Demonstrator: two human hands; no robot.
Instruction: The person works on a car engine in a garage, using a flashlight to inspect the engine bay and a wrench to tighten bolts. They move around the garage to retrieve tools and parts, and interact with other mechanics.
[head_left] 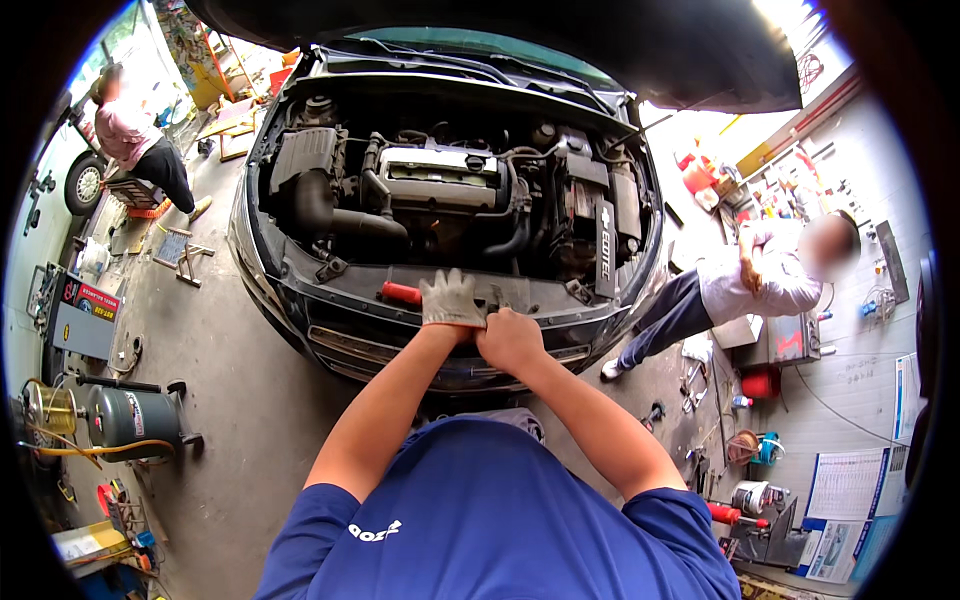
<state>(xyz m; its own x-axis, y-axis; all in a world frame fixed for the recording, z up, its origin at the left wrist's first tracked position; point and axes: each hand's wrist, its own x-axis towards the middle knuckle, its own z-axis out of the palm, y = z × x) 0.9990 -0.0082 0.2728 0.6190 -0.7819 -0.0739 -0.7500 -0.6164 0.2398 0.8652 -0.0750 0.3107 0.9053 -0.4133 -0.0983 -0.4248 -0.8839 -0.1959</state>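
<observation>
Two hands point(485, 320) over grey workshop floor point(230, 400)

A blue short-sleeved shirt point(480, 520) is worn, with a small white marking printed on the chest. The sleeves end above the elbows, so both forearms are left bare. The left hand point(452, 298) is covered by a grey work glove with a ribbed cuff. The right hand point(510, 340) is ungloved.
</observation>
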